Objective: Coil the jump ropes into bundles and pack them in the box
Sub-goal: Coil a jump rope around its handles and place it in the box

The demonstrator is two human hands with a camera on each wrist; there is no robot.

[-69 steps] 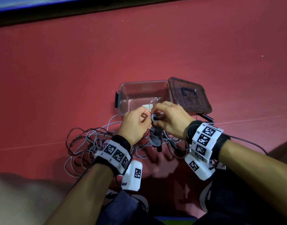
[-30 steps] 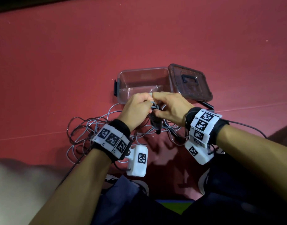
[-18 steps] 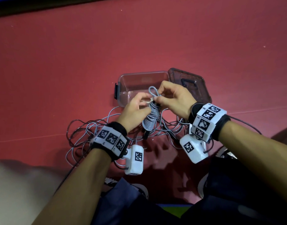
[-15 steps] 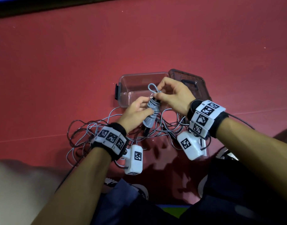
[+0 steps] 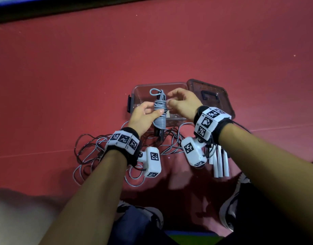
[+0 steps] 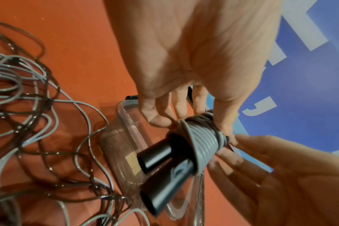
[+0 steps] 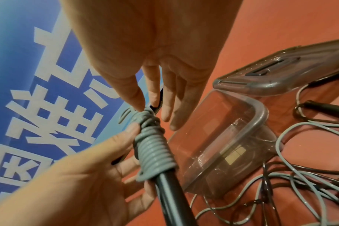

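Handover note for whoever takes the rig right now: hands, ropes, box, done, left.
Left hand: grips the coiled grey bundle, held over the box.
Right hand: thumb and forefinger at the bundle's top wraps, other fingers relaxed.
Box open, nothing in it; lid lies beside it.
Done: one rope coiled round its black handles.
Left: box the bundle, then coil and pack the loose ropes on the floor.
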